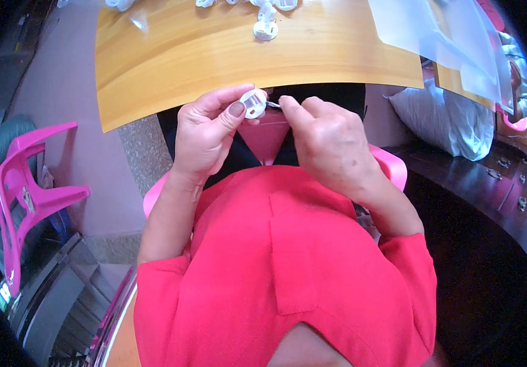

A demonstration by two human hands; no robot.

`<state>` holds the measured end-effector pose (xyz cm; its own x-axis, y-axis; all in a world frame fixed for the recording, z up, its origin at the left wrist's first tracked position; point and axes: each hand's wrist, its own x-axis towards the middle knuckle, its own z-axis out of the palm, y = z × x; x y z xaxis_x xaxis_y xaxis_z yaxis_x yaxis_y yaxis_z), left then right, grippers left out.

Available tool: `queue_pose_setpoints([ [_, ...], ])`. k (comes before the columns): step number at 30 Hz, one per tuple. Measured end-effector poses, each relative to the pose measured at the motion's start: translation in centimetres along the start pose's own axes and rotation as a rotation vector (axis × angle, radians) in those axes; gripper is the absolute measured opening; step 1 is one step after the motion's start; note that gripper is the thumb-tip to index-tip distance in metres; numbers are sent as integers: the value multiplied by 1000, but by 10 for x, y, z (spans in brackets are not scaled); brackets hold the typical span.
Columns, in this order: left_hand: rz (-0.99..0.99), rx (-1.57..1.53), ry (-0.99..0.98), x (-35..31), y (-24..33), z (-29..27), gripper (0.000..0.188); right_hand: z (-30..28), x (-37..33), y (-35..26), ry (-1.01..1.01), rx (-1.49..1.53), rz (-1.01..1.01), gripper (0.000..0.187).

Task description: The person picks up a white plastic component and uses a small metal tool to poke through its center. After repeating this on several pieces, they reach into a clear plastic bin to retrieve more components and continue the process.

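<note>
Between the thumb and fingers of my left hand (205,125) is a small round white plastic part (253,104), held near the table's front edge. Its face has a rectangular window and a small reddish spot. My right hand (331,137) is closed, with a thin, pale, shiny tool tip (273,104) sticking out past the index finger toward the part's right rim. The fingers hide the rest of that tool, and its exact kind cannot be made out. Farther off on the wooden table (184,67) lies another white round plastic piece (265,30).
More white plastic pieces (285,3) lie along the table's far side. A translucent plastic tray or sheet (435,37) covers its right end. White sacks (444,122) stand below right, near another person's arm (514,79). A pink plastic chair (25,183) is at the left.
</note>
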<state>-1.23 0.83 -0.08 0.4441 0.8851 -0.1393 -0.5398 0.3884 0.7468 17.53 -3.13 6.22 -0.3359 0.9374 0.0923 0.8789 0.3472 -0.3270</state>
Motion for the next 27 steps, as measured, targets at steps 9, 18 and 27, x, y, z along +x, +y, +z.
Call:
queue_pose_setpoints([
  [9,-34,27,-47,-7,1,0,27,-6,-2,-8,164,-101,-152,34],
  [18,-53,41,-76,-10,5,5,27,-5,-4,-10,143,-182,-219,23],
  [27,-34,64,-71,-9,5,6,27,-9,-3,-9,66,-134,-205,33],
])
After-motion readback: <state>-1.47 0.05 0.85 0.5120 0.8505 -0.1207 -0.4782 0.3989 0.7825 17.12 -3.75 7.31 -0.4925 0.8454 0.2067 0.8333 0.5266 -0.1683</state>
